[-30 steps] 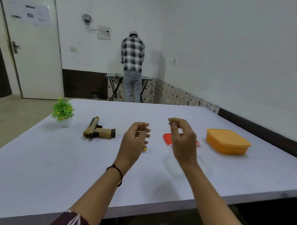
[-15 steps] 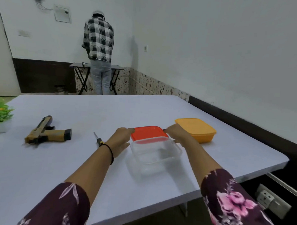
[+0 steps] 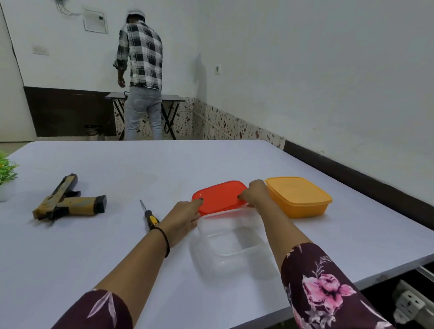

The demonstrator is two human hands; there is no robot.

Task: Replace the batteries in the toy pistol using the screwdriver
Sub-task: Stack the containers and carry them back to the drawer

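On the worktop (image 3: 107, 259), the left hand (image 3: 183, 220) and right hand (image 3: 255, 193) are gripping the red lid (image 3: 219, 195). The screwdriver (image 3: 148, 214) is lying just left of the left hand, tip pointing far; the toy pistol (image 3: 70, 204) is lying farther left.

Tan pistol (image 3: 82, 205) (red lid (image 3: 219, 196), orange box (image 3: 298, 196))
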